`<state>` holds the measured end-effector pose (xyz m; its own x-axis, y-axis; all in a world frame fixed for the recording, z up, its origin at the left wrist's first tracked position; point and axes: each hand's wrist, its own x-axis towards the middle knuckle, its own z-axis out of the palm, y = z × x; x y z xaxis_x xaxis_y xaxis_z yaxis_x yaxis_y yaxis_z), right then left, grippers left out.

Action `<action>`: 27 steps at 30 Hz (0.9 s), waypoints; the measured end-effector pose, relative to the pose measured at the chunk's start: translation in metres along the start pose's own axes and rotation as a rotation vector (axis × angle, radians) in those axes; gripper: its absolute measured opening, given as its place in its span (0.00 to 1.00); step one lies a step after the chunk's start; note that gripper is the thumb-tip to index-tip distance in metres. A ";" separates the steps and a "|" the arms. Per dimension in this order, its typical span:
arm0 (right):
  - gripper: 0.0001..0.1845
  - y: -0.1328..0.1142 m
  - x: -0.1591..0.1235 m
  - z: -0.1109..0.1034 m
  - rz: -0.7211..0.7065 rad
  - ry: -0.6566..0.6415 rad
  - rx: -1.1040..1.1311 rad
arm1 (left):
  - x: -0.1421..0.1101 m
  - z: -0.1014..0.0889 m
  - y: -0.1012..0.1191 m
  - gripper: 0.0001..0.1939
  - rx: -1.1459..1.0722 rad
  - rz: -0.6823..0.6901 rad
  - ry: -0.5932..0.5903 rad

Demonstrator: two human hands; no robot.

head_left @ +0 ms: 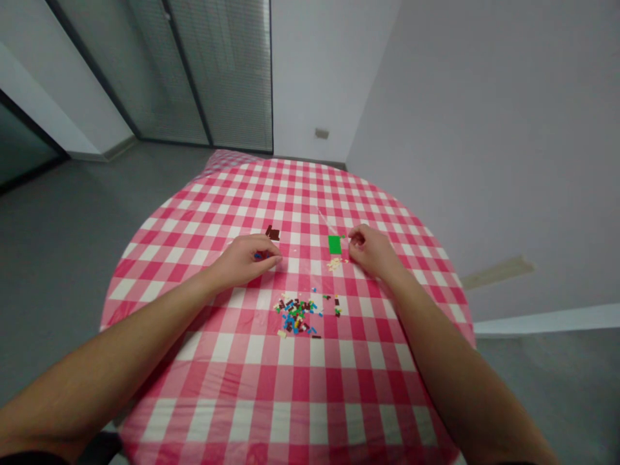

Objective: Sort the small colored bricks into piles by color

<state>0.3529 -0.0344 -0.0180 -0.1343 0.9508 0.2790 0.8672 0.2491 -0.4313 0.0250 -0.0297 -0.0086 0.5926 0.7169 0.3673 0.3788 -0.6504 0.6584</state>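
Observation:
My left hand [246,259] rests low over the table, its fingers curled and the thumb tip close to the forefinger. Small blue and red bricks [260,256] show in the gap under its fingers; whether they are held or lie on the cloth, I cannot tell. Just beyond it lie dark brown pieces [274,234]. My right hand [372,250] is bent with its fingertips drawn together, right of a flat green plate [334,245]. A small green piece [343,236] lies between plate and fingertips. Anything inside that grip is hidden. Cream pieces [334,263] are gathered on the near side of the plate.
A mixed pile of tiny building bricks [296,313] lies nearer to me, between my forearms. Several stray bricks [338,307] are scattered at its right. A red-and-white checked cloth [290,387] covers the round table. Walls and a glass partition stand behind.

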 end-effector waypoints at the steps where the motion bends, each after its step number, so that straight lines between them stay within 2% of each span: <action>1: 0.08 -0.010 -0.001 0.002 -0.047 0.002 0.020 | 0.000 0.000 0.000 0.09 0.001 0.004 -0.006; 4: 0.07 -0.044 -0.006 0.011 -0.175 -0.061 0.019 | 0.001 0.001 0.001 0.09 0.001 0.004 -0.012; 6: 0.07 -0.062 -0.009 0.019 -0.261 -0.149 -0.025 | 0.001 0.001 0.001 0.08 0.001 0.000 -0.008; 8: 0.06 -0.072 -0.010 0.025 -0.276 -0.212 -0.059 | 0.001 0.002 0.000 0.08 0.001 0.000 -0.001; 13: 0.06 -0.073 -0.012 0.028 -0.325 -0.251 0.005 | 0.000 0.003 -0.001 0.08 0.013 0.014 0.004; 19: 0.12 -0.073 -0.015 0.024 -0.360 -0.253 0.109 | 0.000 0.004 -0.001 0.07 0.016 0.018 0.006; 27: 0.19 -0.075 -0.017 0.030 -0.379 -0.265 0.008 | 0.000 0.004 -0.002 0.08 0.018 0.022 -0.006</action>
<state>0.2761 -0.0635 -0.0164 -0.5605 0.8062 0.1895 0.7293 0.5889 -0.3484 0.0272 -0.0296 -0.0123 0.6050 0.7009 0.3778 0.3786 -0.6707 0.6378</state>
